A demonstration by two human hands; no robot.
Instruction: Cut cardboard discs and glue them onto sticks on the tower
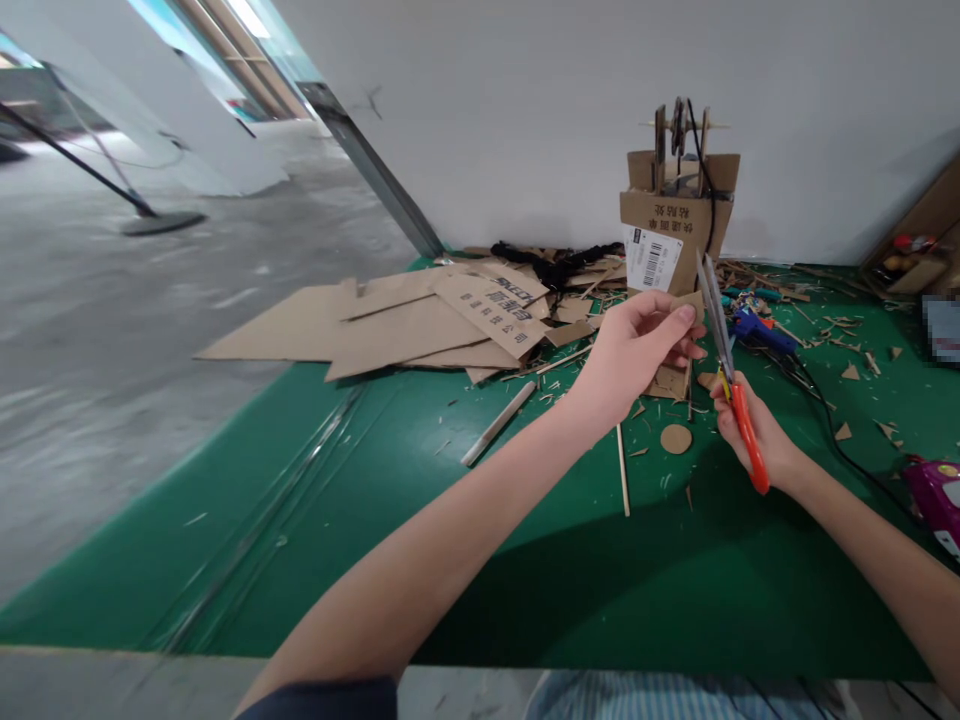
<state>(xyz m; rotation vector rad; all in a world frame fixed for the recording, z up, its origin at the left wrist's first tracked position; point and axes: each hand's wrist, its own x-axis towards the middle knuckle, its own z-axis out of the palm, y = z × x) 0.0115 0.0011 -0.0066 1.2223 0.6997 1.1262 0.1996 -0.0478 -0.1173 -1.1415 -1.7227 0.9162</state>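
Observation:
Between the thumb and fingers of my left hand (639,345) is a small piece of cardboard (691,305), pinched and held up above the table. My right hand (759,430) grips a pair of scissors (744,425) by the orange handles, with the blades pointing up and away. Those blades stand close beside the cardboard piece; whether they touch it I cannot tell. Below my hands a round cardboard disc (676,439) lies on the green table (360,560). A thin wooden stick (623,470) rests to the left of the disc.
Behind my hands stands a cardboard box (679,215) with a wheel mounted on top. Flat cardboard sheets (420,320) are piled at the back left. A blue glue gun (765,332) with a cord lies on the right among scraps. A purple object (937,495) sits at the right edge.

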